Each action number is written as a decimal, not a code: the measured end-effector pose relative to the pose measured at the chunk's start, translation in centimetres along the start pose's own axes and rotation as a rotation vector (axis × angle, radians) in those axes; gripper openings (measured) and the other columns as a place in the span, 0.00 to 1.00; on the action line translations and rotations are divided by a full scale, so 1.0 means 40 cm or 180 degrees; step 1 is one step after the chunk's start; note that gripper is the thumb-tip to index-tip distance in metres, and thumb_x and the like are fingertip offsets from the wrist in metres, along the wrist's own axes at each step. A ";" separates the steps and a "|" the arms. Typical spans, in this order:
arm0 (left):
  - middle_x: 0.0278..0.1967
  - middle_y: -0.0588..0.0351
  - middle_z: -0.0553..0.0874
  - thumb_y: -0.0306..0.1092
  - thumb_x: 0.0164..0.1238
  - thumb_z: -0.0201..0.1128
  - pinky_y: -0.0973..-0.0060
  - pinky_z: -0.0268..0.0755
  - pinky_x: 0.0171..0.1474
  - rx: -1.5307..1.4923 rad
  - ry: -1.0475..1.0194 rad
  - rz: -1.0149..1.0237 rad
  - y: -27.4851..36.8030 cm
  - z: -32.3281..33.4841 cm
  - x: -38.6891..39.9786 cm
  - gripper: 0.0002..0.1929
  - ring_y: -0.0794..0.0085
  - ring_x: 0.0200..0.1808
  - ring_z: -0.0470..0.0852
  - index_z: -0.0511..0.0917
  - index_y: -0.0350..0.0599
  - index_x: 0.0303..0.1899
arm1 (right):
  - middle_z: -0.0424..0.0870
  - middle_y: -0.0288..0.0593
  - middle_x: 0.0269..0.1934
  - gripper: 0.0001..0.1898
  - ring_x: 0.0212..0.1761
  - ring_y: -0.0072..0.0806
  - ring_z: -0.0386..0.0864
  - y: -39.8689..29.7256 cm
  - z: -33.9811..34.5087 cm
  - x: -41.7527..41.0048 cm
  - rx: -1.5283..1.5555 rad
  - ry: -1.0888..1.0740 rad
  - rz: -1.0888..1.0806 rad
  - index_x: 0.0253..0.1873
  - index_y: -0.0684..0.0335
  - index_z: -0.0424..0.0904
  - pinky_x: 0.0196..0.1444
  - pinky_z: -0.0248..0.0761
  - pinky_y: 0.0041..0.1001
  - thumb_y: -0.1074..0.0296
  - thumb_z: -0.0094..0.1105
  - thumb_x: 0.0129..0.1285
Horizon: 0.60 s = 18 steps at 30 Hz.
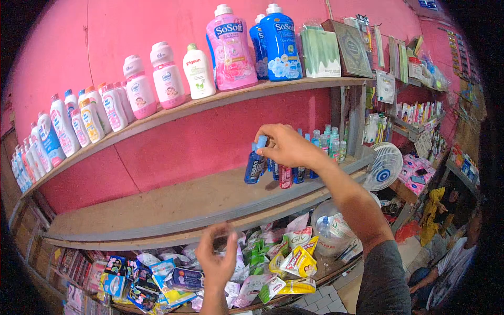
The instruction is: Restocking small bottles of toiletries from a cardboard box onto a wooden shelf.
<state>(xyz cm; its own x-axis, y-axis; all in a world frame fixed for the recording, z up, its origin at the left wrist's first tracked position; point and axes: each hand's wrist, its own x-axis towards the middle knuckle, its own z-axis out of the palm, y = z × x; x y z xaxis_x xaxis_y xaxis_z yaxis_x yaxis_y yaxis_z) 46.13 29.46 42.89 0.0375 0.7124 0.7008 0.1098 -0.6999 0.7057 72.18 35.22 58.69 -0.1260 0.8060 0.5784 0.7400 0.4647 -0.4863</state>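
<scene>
My right hand [285,146] grips a small dark blue bottle [254,167] by its light blue cap, over the middle wooden shelf [165,201]. Whether the bottle's base touches the shelf, I cannot tell. Close beside it stand more blue bottles [298,173] and a red-pink bottle [286,178], partly hidden by the hand. Green-tinted clear bottles [334,145] stand further right. My left hand [219,252], slightly blurred, is raised in front of the shelf's lower edge with thumb and fingers apart, holding nothing. Behind it lie refill pouches [256,252].
The upper shelf [189,103] carries baby-care bottles, SoSoft detergent bottles [232,51] and a framed or bound book [348,49]. A white fan [382,167] stands at the right, near a round clear plastic tub [330,232]. People [453,267] sit at the lower right.
</scene>
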 end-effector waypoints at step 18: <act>0.38 0.54 0.87 0.28 0.66 0.68 0.75 0.74 0.46 0.0079 -0.0897 -0.1051 -0.101 -0.097 -0.332 0.08 0.75 0.39 0.81 0.82 0.35 0.42 | 0.83 0.68 0.43 0.14 0.51 0.57 0.82 0.300 0.268 0.171 -0.1510 -0.0159 0.0920 0.46 0.74 0.82 0.55 0.76 0.46 0.74 0.67 0.54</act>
<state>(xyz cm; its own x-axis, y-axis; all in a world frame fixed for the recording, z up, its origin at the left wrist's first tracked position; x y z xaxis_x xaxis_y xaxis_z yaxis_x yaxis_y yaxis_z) 41.35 22.64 31.15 0.2657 0.8863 0.3793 0.1851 -0.4331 0.8821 73.11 50.24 49.82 0.1036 0.8979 0.4277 0.9639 0.0154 -0.2658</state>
